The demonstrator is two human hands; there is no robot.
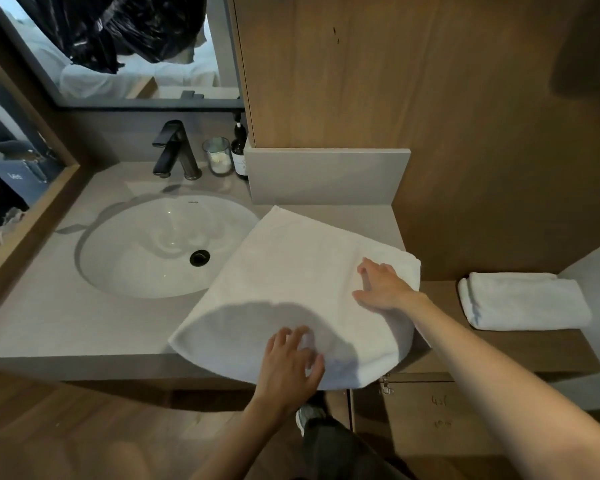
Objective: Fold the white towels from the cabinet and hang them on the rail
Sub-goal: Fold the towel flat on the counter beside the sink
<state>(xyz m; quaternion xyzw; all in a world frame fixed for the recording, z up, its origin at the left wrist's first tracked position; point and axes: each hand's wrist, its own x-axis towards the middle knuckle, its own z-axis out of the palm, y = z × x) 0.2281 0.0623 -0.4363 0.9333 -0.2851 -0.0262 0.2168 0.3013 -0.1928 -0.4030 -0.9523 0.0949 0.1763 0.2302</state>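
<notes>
A large white towel (291,271) lies spread flat on the grey counter (49,323), right of the basin, with its near edge hanging over the counter's front. My left hand (291,362) rests on the towel's near edge, fingers spread. My right hand (381,285) lies flat on the towel's right side, fingers apart. Neither hand grips the cloth. A second white towel (523,301) sits folded on the lower wooden shelf (516,351) at the right. No rail is in view.
A white oval basin (146,251) with a black drain is sunk into the counter's left half. Behind it stand a black faucet (175,150), a glass (217,155) and a dark bottle (239,150). Wooden wall panels rise at the right; a cabinet door (413,427) is below the shelf.
</notes>
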